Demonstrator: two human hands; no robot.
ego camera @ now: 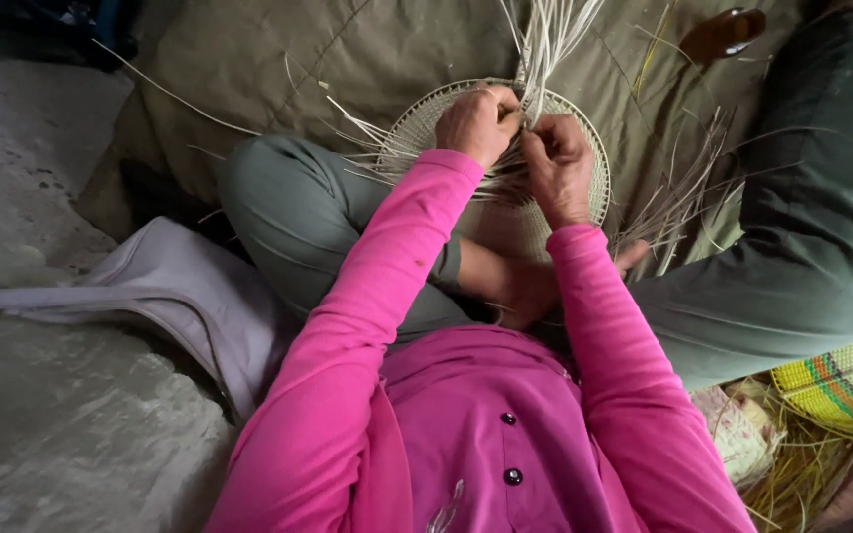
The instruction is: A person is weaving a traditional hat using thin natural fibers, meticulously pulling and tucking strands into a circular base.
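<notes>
A round, pale woven disc (426,118) rests on my crossed legs, with loose cane strips (545,35) fanning up and out from its far edge. My left hand (479,121) is closed on a bunch of strips at the disc's top edge. Right beside it, my right hand (557,168) pinches strips too, thumb and fingers pressed together over the weave. Both arms are in bright pink sleeves. More loose strips (683,197) stick out to the right of the disc.
An olive cloth (278,59) lies under the work. A pale grey bag (180,286) sits at the left on the rough floor. A yellow-green woven basket (841,385) and dry straw lie at the right. A dark sandal (728,32) is at the top.
</notes>
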